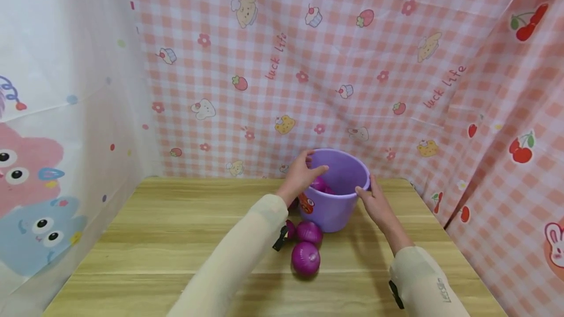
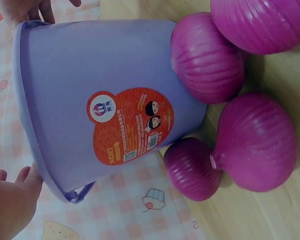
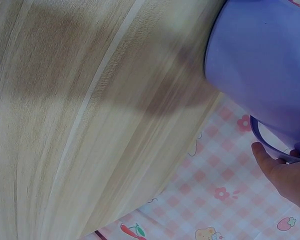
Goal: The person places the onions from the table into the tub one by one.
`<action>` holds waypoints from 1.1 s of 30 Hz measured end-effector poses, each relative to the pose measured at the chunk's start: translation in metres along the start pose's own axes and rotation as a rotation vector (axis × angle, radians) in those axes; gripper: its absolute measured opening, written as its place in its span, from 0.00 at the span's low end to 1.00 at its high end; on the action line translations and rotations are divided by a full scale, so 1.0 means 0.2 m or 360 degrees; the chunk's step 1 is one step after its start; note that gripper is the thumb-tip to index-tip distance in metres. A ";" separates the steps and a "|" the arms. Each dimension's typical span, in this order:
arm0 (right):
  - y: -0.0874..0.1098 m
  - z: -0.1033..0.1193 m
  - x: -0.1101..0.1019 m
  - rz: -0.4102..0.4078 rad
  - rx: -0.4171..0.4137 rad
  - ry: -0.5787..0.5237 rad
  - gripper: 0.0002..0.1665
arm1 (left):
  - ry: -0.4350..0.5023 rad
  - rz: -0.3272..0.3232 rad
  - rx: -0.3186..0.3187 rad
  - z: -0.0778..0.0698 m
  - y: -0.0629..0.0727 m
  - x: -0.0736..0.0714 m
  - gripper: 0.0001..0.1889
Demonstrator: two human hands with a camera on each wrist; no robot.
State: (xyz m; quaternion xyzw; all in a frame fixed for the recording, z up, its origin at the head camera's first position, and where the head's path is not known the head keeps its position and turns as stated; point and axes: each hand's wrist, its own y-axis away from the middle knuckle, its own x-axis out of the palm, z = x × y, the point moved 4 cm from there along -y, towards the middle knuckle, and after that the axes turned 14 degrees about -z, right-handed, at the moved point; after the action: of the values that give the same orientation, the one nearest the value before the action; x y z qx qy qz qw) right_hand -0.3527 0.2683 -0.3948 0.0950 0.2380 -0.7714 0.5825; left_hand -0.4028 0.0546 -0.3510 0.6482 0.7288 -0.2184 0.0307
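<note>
Your left hand (image 1: pixel 301 176) and right hand (image 1: pixel 377 203) are gripping the purple bucket (image 1: pixel 337 211). Red onions (image 1: pixel 306 259) are resting inside and beside it.

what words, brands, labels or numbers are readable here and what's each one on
"luck life": on the checked curtain, twice in the head view
Sticker on the bucket: small print and logo lettering, too small and blurred to read surely
Right sleeve: some lettering, too blurred to read surely
</note>
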 end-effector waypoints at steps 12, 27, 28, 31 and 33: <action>0.00 0.01 0.01 0.0008 0.0006 0.0003 0.42 | -0.0003 0.0005 0.0060 -0.05 0.00 -0.07 0.32; 0.00 0.00 -0.01 0.0006 0.0034 0.0017 0.43 | 0.0117 0.0015 0.0049 -0.02 0.01 -0.19 0.35; 0.00 0.00 -0.01 0.0004 0.0028 0.0015 0.43 | 0.0109 0.0003 0.0053 -0.02 0.01 -0.21 0.35; 0.00 0.00 -0.01 0.0003 0.0015 0.0013 0.43 | 0.0101 -0.0011 0.0044 -0.01 0.03 -0.24 0.34; 0.00 0.00 -0.01 0.0006 0.0013 0.0011 0.43 | 0.0104 -0.0009 0.0036 0.01 0.04 -0.26 0.34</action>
State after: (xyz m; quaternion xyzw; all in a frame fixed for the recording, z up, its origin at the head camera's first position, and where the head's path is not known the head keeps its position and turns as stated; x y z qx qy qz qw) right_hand -0.3525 0.2692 -0.3942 0.1006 0.2367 -0.7709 0.5827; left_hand -0.3873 0.0062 -0.3373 0.6532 0.7288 -0.2053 -0.0012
